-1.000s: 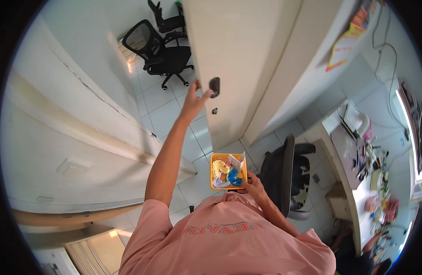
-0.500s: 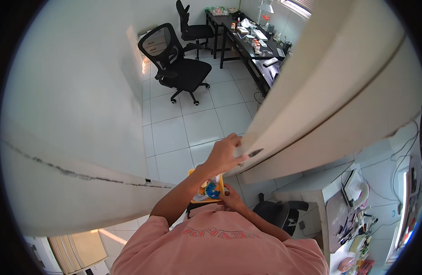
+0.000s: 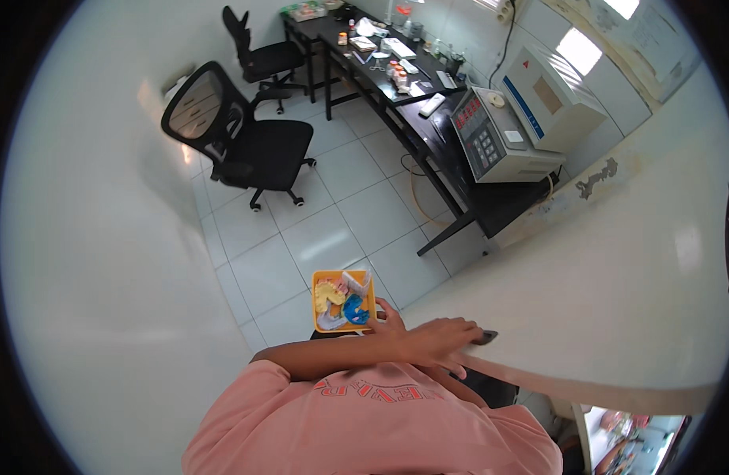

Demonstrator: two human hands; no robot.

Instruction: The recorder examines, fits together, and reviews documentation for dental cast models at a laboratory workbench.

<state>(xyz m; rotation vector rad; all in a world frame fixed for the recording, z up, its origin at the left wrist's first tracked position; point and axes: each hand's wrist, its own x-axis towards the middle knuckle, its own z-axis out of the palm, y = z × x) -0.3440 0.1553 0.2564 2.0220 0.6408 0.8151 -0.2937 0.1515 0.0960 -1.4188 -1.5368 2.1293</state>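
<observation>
Right hand (image 3: pixel 388 318) holds the tray (image 3: pixel 315 305) before the body; left hand (image 3: pixel 437 342) is at the door (image 3: pixel 586 293) handle (image 3: pixel 486 338).
It seems best to keep the tray flat and guide the door gently, since the left forearm crosses near the right wrist. Right fingers close on the tray's right side; left fingers are loosely bent, firm hold I cannot tell. Counted: one tray, one door, one blue piece (image 3: pixel 354 310), two chairs (image 3: pixel 273 154).

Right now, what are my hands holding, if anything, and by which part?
Your right hand holds the yellow tray by its right side. Your left hand is at the dark door handle; whether it grips can't be told.
</observation>
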